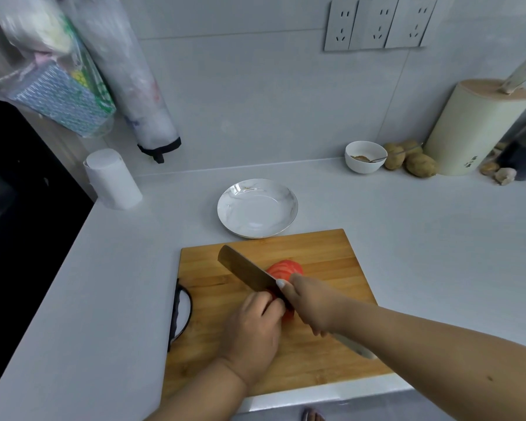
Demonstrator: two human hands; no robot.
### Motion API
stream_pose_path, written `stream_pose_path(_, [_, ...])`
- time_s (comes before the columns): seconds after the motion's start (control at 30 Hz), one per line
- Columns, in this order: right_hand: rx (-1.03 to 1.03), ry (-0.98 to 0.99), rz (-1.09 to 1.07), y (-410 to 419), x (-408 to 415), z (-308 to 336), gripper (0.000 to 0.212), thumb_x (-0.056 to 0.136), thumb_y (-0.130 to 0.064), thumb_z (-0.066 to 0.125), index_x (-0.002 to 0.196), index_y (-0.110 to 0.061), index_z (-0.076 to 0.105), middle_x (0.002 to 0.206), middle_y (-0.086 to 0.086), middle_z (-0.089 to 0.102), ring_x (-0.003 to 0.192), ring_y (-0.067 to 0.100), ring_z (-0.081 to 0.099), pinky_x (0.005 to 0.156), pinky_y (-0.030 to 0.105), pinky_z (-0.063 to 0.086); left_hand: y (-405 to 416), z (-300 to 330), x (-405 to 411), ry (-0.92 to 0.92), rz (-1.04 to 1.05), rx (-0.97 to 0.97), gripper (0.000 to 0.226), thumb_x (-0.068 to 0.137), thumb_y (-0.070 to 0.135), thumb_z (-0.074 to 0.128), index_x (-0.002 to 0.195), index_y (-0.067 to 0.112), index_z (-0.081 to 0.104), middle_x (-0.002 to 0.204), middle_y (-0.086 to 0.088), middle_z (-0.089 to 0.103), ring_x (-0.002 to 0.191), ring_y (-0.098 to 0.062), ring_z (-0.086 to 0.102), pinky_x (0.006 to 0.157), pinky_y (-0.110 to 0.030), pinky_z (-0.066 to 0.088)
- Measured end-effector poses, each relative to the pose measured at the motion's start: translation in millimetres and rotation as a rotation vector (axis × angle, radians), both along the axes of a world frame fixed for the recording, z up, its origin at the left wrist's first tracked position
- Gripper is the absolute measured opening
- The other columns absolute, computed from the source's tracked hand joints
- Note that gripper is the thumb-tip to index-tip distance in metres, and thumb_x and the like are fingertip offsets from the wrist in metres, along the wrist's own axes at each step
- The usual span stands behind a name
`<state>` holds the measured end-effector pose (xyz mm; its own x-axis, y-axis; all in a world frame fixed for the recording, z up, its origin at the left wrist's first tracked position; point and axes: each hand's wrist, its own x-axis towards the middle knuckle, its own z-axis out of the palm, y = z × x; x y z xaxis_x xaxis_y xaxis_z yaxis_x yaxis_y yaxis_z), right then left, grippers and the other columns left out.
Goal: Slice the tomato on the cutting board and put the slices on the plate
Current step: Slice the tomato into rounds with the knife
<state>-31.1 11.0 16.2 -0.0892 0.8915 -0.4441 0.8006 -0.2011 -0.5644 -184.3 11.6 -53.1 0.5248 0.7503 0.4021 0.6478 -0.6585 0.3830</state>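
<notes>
A red tomato (286,268) lies on the wooden cutting board (322,253), with several cut slices fanned on its far side. My right hand (308,302) grips the handle of a wide-bladed knife (246,270), whose blade stands in the tomato. My left hand (252,326) presses on the near, uncut part of the tomato, which it mostly hides. An empty white plate (257,207) sits just beyond the board.
A white roll (113,179) stands at the back left beside a dark drop-off. At the back right are a small white bowl with a spoon (365,156), potatoes (413,161) and a cream knife block (474,129). Bags hang on the wall at the left.
</notes>
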Motion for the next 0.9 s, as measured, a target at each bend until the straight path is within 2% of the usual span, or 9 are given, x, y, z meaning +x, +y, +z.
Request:
stream_pose_path(0.1, [-0.027,-0.017,0.007,1,-2,2,0.055,0.100,-0.055,0.019,0.092,-0.010,0.048,0.074,0.021,0.067,0.046,0.023,0.058,0.043,0.025,0.047,4,3,0,-0.048,0.119,-0.071,0.022,0.087,0.025,0.043,0.091,0.019,0.063,0.082,0.002,0.058,0.074,-0.017,0.054,0.052,-0.032,0.049])
stream_pose_path(0.2, [-0.063,-0.044,0.020,0,0,3,0.058,0.100,-0.055,0.020,0.101,-0.006,0.049,0.086,0.028,0.070,0.056,0.031,0.063,0.047,0.028,0.049,5,5,-2,-0.059,0.154,-0.092,0.021,0.089,0.029,0.041,0.091,0.020,0.061,0.080,0.003,0.057,0.072,-0.015,0.053,0.050,-0.031,0.047])
stream_pose_path(0.33, [-0.107,-0.041,0.003,-9,11,7,0.058,0.098,-0.059,0.020,0.104,-0.009,0.050,0.092,0.024,0.070,0.059,0.027,0.063,0.056,0.032,0.054,7,8,-3,-0.112,0.234,-0.160,0.007,0.091,0.026,0.053,0.089,0.023,0.059,0.079,0.007,0.054,0.066,-0.012,0.049,0.049,-0.024,0.037])
stream_pose_path(0.43, [-0.130,-0.045,-0.011,-18,18,10,0.057,0.098,-0.059,0.020,0.102,-0.012,0.051,0.083,0.016,0.067,0.057,0.023,0.063,0.058,0.032,0.055,6,10,-2,-0.152,0.276,-0.220,0.005,0.091,0.027,0.054,0.088,0.026,0.057,0.079,0.011,0.051,0.064,-0.008,0.048,0.048,-0.022,0.036])
stream_pose_path(0.6, [-0.140,0.025,-0.105,-23,23,17,0.045,0.099,-0.056,0.028,0.088,-0.017,0.048,0.066,0.004,0.057,0.043,0.015,0.053,0.042,0.023,0.045,7,11,-3,-0.190,0.304,-0.263,0.005,0.092,0.030,0.053,0.091,0.028,0.057,0.083,0.012,0.052,0.068,-0.005,0.050,0.052,-0.021,0.042])
stream_pose_path(0.77, [-0.070,0.039,-0.147,-21,30,28,0.046,0.098,-0.056,0.028,0.089,-0.015,0.049,0.064,0.004,0.057,0.041,0.017,0.052,0.042,0.023,0.045,3,8,-3,-0.162,0.250,-0.244,0.013,0.091,0.030,0.054,0.103,0.027,0.059,0.094,0.011,0.054,0.078,-0.006,0.053,0.060,-0.023,0.049])
stream_pose_path(0.9, [-0.031,0.074,-0.160,-20,34,40,0.045,0.099,-0.055,0.029,0.085,-0.016,0.047,0.064,0.005,0.056,0.041,0.019,0.051,0.043,0.025,0.044,3,5,-3,-0.165,0.247,-0.188,0.010,0.090,0.021,0.056,0.097,0.022,0.063,0.091,0.007,0.058,0.077,-0.011,0.054,0.056,-0.025,0.045])
